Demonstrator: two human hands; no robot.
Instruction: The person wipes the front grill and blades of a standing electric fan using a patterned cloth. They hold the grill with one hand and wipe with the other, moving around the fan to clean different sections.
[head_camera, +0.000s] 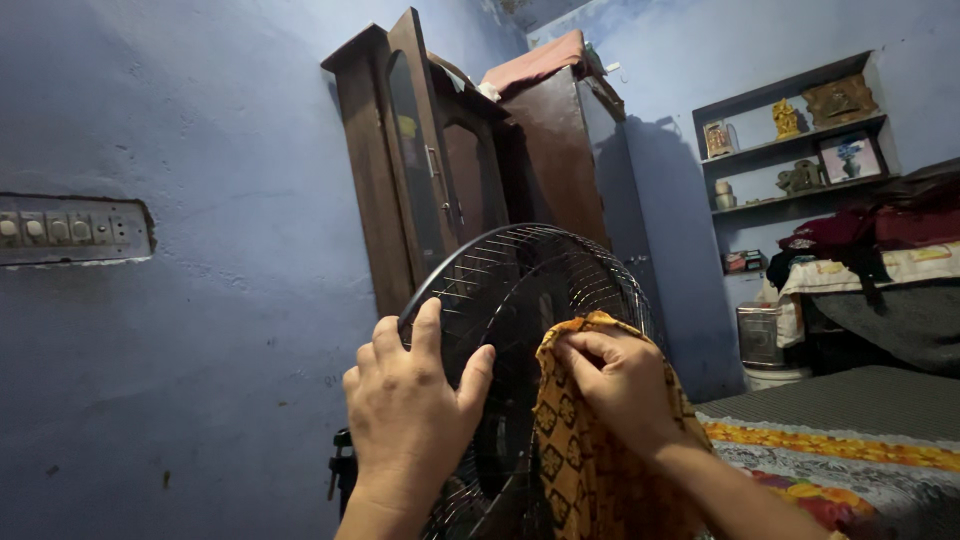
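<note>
A blue wall (200, 150) is seen behind everything, with a switch panel (70, 230) set into it well to the left of the fan grille. A brown wooden cupboard (440, 160) stands just behind the fan grille (520, 270), which is held upright in the lower middle. The grille's left rim is gripped by the left hand (405, 400), fingers curled over the wires. A yellow patterned cloth (575, 450) is pinched against the grille's right side by the right hand (620, 385).
</note>
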